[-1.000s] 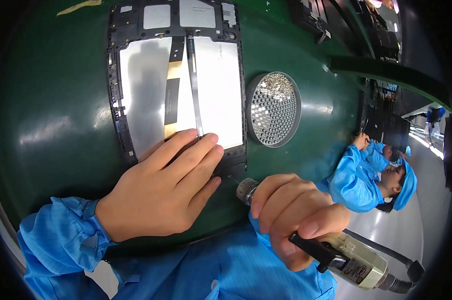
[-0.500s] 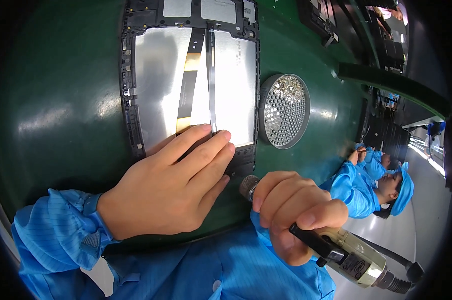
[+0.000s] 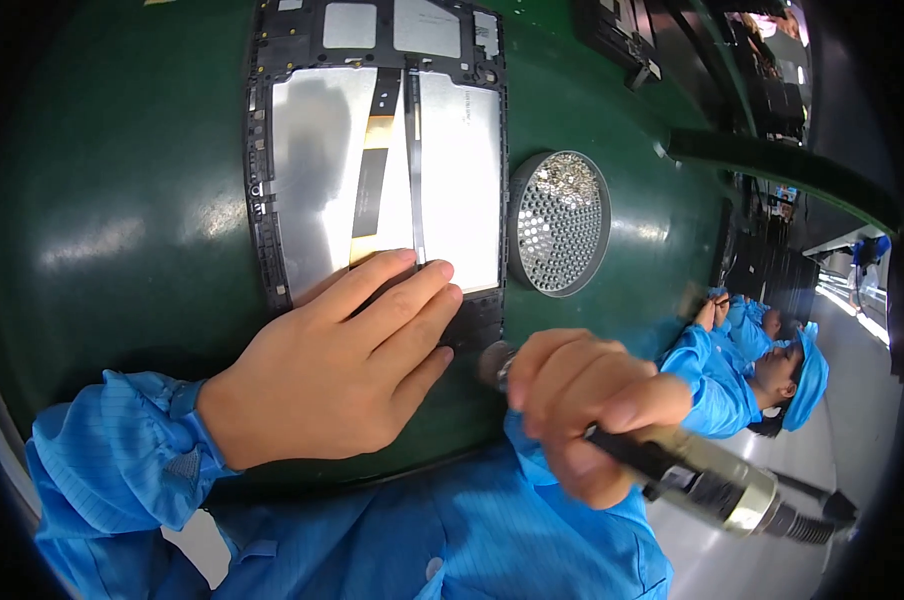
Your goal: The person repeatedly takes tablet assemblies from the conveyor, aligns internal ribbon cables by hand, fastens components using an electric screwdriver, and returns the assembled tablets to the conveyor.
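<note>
A tablet-like device (image 3: 459,190) lies opened on the green bench, with silver metal plates in a black frame and a black-and-gold ribbon cable (image 3: 370,190) down its middle. Flat across its near end rests my left hand (image 3: 317,370), fingers outstretched over the lower end of the cable and hiding what is beneath. My right hand (image 3: 597,410) is wrapped round an electric screwdriver (image 3: 727,485) to the right of that end. The tool is tilted, its knurled nose (image 3: 496,364) pointing left toward the frame's near right corner. Motion blurs its tip, so contact cannot be judged.
Just right of the device stands a round grey tray (image 3: 562,250) of small screws, many seated in its perforated plate and others heaped at the far side. A dark framed part (image 3: 622,40) lies at the far right. Beyond a green rail (image 3: 787,170), co-workers in blue (image 3: 727,385) sit.
The device and screw tray appear slightly further left in view. My right hand has risen a little with the screwdriver, its rear end swinging right, and is now blurred. My left hand stays nearly still.
</note>
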`<move>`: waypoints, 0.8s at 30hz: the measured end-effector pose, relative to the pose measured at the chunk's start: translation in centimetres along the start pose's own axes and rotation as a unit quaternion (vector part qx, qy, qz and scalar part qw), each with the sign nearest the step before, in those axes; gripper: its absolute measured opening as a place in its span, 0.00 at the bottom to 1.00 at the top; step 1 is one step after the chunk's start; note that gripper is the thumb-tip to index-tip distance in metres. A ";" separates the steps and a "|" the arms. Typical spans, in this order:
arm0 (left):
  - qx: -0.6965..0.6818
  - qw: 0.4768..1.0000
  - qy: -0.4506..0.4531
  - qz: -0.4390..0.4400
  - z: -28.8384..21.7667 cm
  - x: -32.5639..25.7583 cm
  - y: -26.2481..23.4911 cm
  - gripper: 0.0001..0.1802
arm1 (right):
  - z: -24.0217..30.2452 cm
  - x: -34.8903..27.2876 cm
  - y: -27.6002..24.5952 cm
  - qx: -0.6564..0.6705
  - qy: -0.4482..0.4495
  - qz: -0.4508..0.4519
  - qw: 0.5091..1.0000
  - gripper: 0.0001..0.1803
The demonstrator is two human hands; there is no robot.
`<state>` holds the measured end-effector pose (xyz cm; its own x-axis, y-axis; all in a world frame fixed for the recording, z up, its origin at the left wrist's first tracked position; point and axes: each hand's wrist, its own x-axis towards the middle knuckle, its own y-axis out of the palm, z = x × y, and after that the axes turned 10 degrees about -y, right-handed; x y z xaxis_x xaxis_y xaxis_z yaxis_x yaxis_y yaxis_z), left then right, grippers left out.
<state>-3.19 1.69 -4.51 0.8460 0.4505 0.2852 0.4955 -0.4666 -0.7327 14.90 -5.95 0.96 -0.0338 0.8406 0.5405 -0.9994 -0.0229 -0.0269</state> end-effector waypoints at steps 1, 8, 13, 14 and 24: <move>0.018 1.000 0.015 0.011 -0.1 -0.1 -0.4 0.17 | 0.5 0.3 -0.9 -0.005 -0.006 -0.008 1.000 0.19; 0.075 0.997 0.022 0.016 -0.8 -0.2 0.2 0.13 | 0.6 0.7 -10.5 -0.152 -0.081 -0.140 0.975 0.21; 0.069 0.997 -0.028 0.029 -1.7 0.8 -0.1 0.13 | -1.1 0.0 -11.0 -0.127 -0.075 -0.251 0.957 0.20; 0.076 0.996 -0.024 0.037 -1.6 1.1 -0.3 0.13 | -1.2 -0.1 -11.0 -0.126 -0.077 -0.245 0.958 0.20; -0.005 0.998 -0.026 0.055 -1.2 2.0 -0.5 0.13 | -0.8 -1.6 -12.2 -0.109 -0.088 -0.276 0.951 0.18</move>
<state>-1.48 1.86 -2.83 0.8841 0.4350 0.1705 0.4021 -0.5227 -0.7517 27.18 -6.59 -0.31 0.4755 0.5875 0.6548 -0.8397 0.5251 0.1386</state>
